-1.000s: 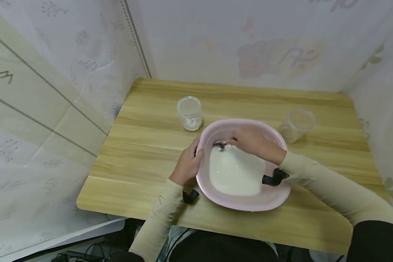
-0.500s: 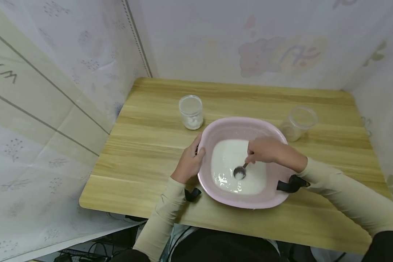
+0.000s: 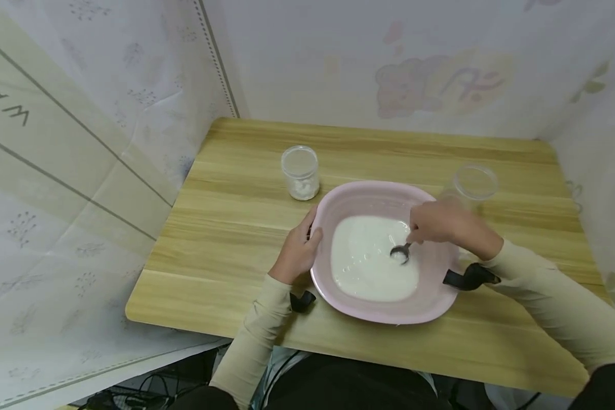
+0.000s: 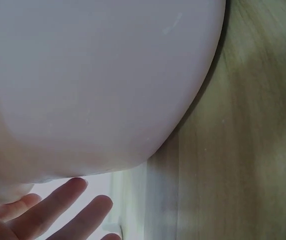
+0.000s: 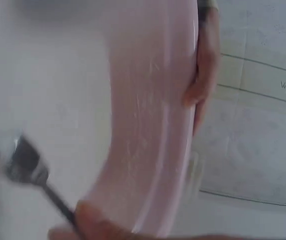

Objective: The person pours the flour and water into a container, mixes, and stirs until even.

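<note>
Over one wooden table (image 3: pixel 220 245), the right hand (image 3: pixel 435 222) pinches one spoon (image 3: pixel 400 251), seemingly dipped in white liquid (image 3: pixel 364 262) within one pink basin (image 3: pixel 389 312), whose left rim the left hand (image 3: pixel 294 250) grips. Two clear jars (image 3: pixel 300 176) share the table beyond it.

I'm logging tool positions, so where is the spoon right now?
In the head view, the spoon is in the right hand, its bowl at the right side of the white liquid inside the pink basin.
</note>
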Demonstrator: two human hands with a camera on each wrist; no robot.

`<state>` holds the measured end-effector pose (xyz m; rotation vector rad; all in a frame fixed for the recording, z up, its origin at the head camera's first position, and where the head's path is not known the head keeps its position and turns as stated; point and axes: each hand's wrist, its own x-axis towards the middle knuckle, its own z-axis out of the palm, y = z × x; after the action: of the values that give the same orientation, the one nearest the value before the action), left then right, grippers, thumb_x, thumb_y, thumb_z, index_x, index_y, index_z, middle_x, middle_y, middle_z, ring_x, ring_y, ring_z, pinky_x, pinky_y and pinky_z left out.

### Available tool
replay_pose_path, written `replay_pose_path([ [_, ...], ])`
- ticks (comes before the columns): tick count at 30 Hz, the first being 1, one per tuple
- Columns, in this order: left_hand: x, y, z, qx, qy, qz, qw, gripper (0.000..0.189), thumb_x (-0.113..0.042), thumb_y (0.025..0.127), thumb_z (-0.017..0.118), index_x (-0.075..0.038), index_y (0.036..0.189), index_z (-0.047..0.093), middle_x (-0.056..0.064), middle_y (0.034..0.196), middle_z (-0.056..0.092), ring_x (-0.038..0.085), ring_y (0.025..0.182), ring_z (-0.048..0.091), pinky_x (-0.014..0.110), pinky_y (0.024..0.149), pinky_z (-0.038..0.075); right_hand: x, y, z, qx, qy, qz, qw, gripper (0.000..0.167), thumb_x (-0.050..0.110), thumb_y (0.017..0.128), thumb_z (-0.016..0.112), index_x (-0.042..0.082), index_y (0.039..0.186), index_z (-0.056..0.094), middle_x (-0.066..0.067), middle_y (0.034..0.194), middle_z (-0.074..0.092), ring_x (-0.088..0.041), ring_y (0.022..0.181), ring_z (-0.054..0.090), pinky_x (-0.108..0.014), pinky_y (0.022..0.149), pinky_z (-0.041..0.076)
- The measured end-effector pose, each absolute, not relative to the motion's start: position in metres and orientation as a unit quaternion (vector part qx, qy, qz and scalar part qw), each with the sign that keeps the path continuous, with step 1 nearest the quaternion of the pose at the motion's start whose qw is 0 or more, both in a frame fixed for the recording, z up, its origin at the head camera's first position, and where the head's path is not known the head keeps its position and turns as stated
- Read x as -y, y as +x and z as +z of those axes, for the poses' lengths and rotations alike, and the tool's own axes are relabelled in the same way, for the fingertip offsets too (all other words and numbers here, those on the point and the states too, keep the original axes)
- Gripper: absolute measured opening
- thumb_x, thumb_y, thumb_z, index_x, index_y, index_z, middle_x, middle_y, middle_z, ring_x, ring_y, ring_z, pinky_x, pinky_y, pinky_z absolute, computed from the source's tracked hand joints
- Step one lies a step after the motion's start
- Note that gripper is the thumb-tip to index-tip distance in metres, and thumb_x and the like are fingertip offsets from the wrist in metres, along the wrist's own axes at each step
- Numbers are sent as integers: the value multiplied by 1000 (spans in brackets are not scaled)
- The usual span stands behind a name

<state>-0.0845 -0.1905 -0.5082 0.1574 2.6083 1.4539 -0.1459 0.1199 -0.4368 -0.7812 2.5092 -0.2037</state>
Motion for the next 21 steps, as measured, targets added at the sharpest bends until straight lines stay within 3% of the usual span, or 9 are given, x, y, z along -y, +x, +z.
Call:
replay_pose_path([
  [4,190,-84,-508,-867,50,489,77,61,-26,109,43,-15,167,25,13,164,43,34,123,67,46,99,59,-109,-142,-449,-893,-308,-139,298,30,32,99,70,13,76,75,1,78,71,-10,59,45,-25,58,38],
  [12,187,-88,-509,-867,59,488,76,62,-28,109,42,-15,167,25,15,163,44,34,122,68,45,98,59,-114,-153,-453,-943,-265,-111,171,29,26,102,65,10,80,76,1,70,67,-13,59,52,-29,57,40],
  [21,188,-88,-509,-872,49,483,67,61,-27,108,42,-15,166,27,14,163,46,34,120,69,45,98,59,-117,-143,-457,-909,-288,-160,255,30,29,101,68,13,77,78,0,73,73,-9,56,41,-26,56,35],
])
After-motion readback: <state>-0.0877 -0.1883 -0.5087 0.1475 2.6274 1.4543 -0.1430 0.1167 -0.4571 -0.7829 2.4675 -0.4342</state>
